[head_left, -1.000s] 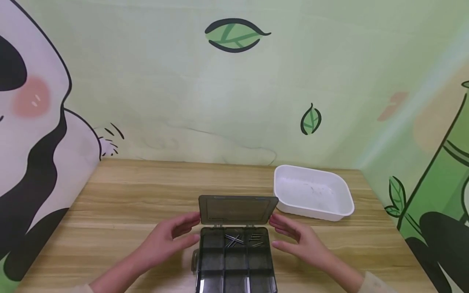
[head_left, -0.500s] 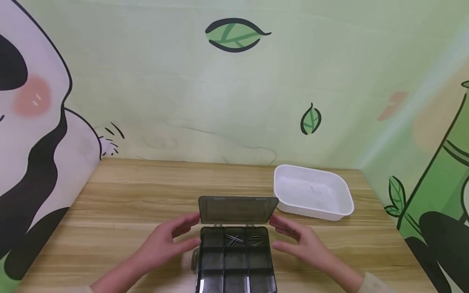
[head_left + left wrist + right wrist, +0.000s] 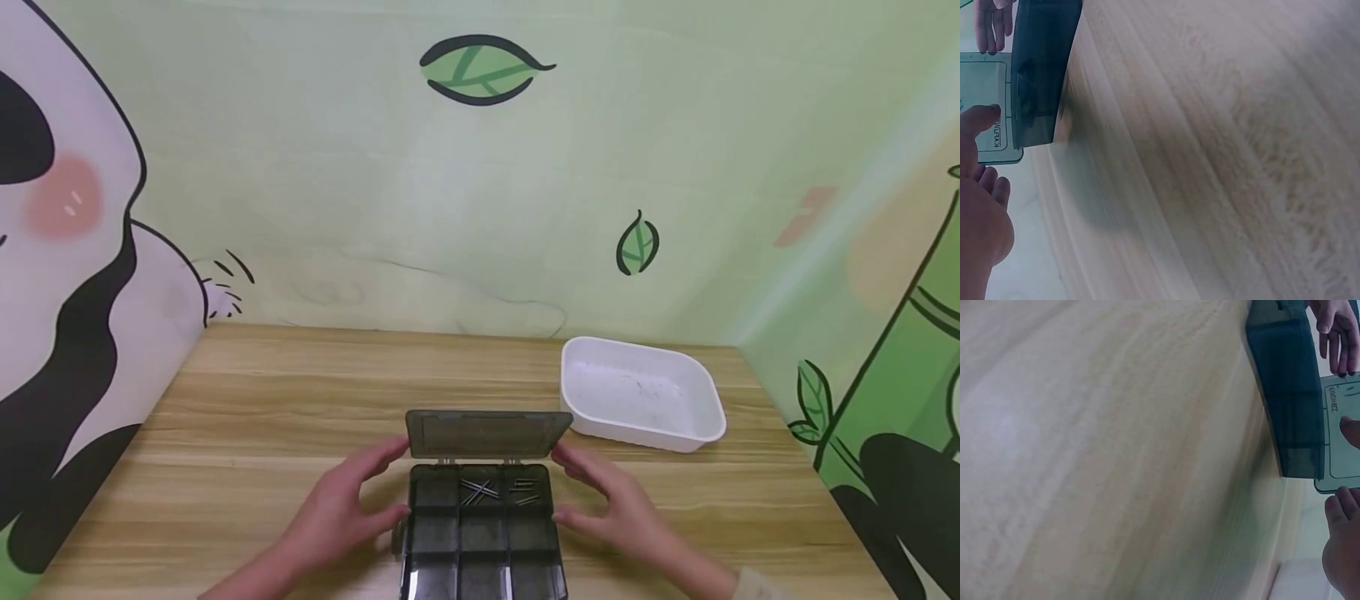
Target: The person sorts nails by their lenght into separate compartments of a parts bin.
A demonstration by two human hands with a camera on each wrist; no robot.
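A dark translucent compartment box (image 3: 483, 529) lies at the front of the table, its hinged lid (image 3: 483, 435) standing up at the far side. Thin silver screw-like pins (image 3: 478, 492) are in the back middle compartment, and shorter ones (image 3: 525, 490) in the back right. My left hand (image 3: 337, 504) touches the lid's left edge with extended fingers, its thumb at the box's left side. On the other side my right hand (image 3: 618, 504) mirrors this, fingertips at the lid's right edge. Both wrist views show fingers at the lid's edges, thumbs overlapping its face.
Behind and right of the lid stands a white plastic tray (image 3: 641, 442) with small dark marks inside. The wooden table (image 3: 300, 375) ends at a printed backdrop wall (image 3: 337, 167). A latch (image 3: 397, 533) sticks out on the box's left side.
The lid has tipped slightly forward, its top edge now lower. Both thumbs have moved down along the box's sides, opening wider from the fingers. Box, pins and tray have stayed put.
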